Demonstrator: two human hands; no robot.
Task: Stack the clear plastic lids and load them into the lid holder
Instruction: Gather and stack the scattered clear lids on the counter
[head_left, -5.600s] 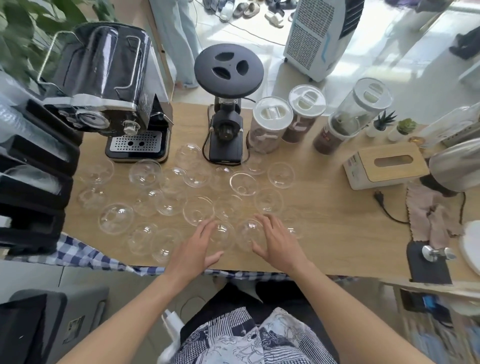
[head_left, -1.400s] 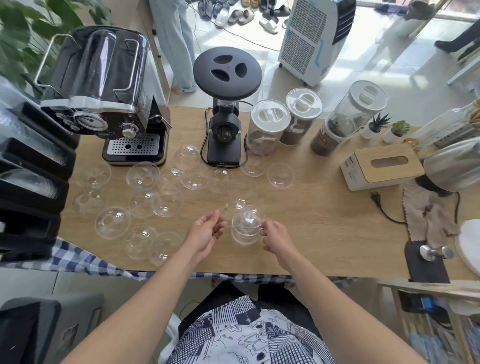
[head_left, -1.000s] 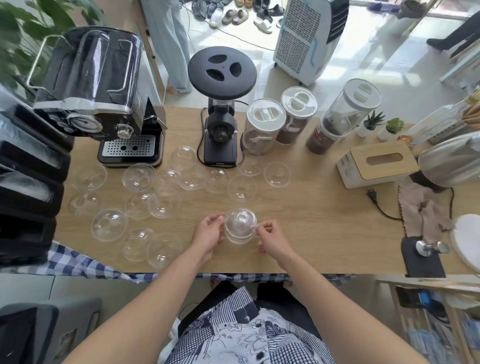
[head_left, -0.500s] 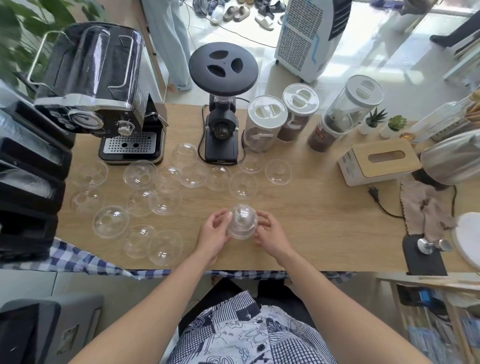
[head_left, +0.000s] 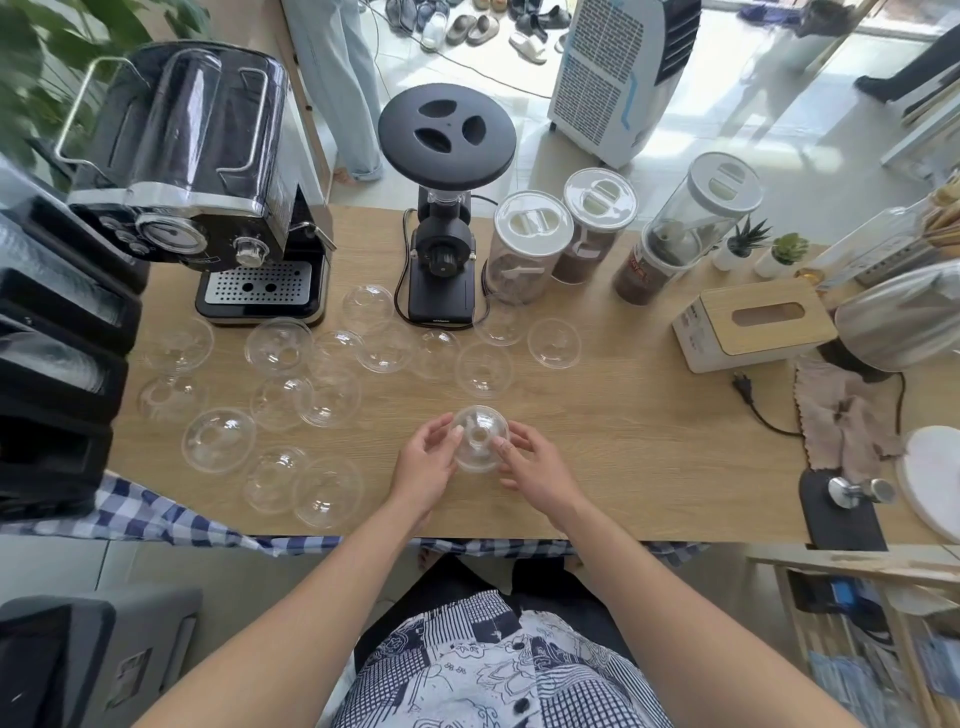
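A small stack of clear dome lids (head_left: 479, 437) sits between my two hands near the table's front edge. My left hand (head_left: 427, 466) cups its left side and my right hand (head_left: 535, 467) presses its right side, both gripping it. Several loose clear lids (head_left: 327, 397) lie spread over the wooden table (head_left: 623, 441) to the left and behind the stack. The black lid holder (head_left: 57, 364) stands at the far left edge, with lids showing in its upper slots.
An espresso machine (head_left: 218, 171) and a black grinder (head_left: 444, 218) stand at the back. Three canisters (head_left: 530, 249), a tissue box (head_left: 753, 325), a kettle (head_left: 904, 317), a cloth (head_left: 841, 415) and a plug cord (head_left: 753, 400) fill the right side.
Several lids that lay loose near the front edge have been gathered into one stack. Both hands have closed in on the stack, which now sits slightly farther from the edge.
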